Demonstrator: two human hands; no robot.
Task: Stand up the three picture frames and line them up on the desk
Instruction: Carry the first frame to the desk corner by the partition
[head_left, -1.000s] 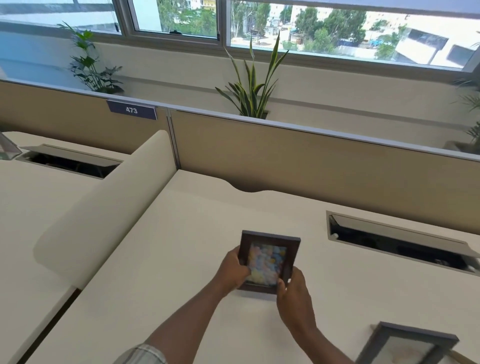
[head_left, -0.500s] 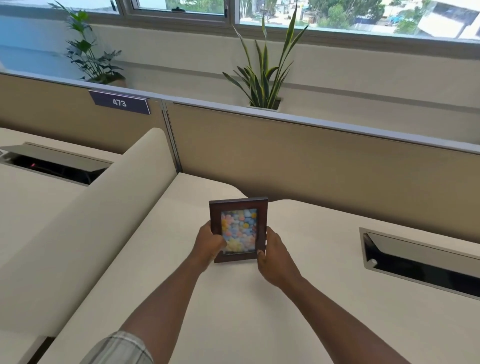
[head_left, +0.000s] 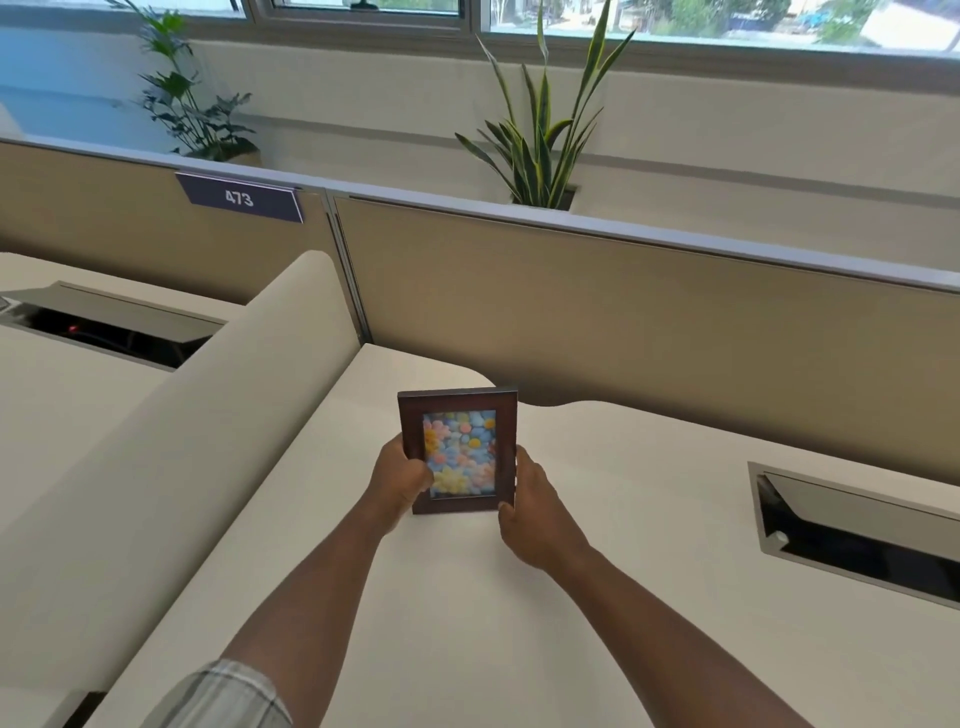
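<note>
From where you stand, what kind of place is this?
Most likely an open-plan office: a cream desk backed by a tan partition, a seat-number plate reading 473, and a cable hatch set into the desktop.

- Both arms reach forward from the bottom of the view, forearms bare and angled in toward each other.
- A plaid sleeve (head_left: 228, 696) covers the left upper arm at the lower edge.
- The left hand (head_left: 402, 480) is curled, thumb forward, gripping the left side of a picture frame (head_left: 460, 449).
- The right hand (head_left: 530, 512) clasps the frame's right side low down, fingers wrapped behind and thumb at the front edge.
</note>
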